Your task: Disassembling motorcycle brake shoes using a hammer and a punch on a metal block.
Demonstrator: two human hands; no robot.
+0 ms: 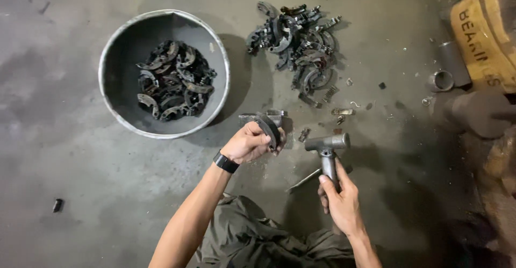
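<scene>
My left hand (247,143) grips a curved dark brake shoe (268,130), holding it on edge against a small metal block (277,118) on the concrete floor. A black band sits on that wrist. My right hand (339,199) is closed around the handle of a grey metal hammer (328,145), whose head hovers just right of the brake shoe. A thin metal rod (303,180) lies on the floor between my hands.
A round grey metal basin (123,42) at the upper left holds several brake shoes. A loose pile of brake shoes and springs (298,45) lies at the top centre. Short metal pipes (442,80) and a cardboard box (484,26) stand at the right edge.
</scene>
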